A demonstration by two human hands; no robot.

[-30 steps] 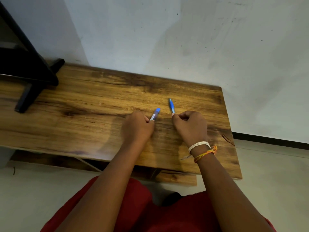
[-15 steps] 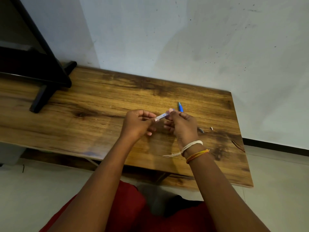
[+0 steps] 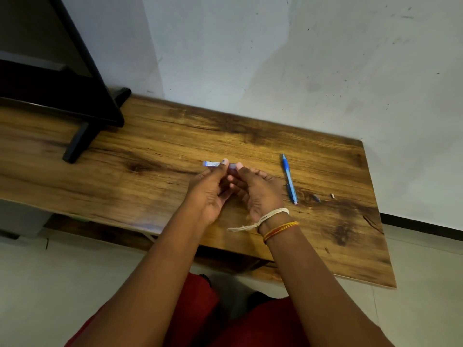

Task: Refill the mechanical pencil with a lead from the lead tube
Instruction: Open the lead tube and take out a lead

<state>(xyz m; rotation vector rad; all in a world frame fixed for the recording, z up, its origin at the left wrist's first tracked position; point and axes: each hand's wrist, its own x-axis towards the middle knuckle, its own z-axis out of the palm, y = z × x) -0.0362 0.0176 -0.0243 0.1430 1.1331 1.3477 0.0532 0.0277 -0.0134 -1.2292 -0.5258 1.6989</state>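
Two hands meet above the wooden table (image 3: 150, 176), nearest the wearer. Left hand (image 3: 209, 194) and right hand (image 3: 258, 194) each pinch the lead tube (image 3: 213, 164) between thumb and fingertips, other fingers loosely curled; the tube lies level, its blue-capped end pointing to 9 o'clock, probably so the cap can be pulled off. Its label is too blurred to read. At 3 o'clock of the hands the blue mechanical pencil (image 3: 289, 179) lies parked on the table, tip toward 12 o'clock, within reach. Further toward 3 o'clock lie a small dark cap (image 3: 316, 198) and a tiny pale piece (image 3: 332, 195), likely removed pencil parts. No brand is legible anywhere.
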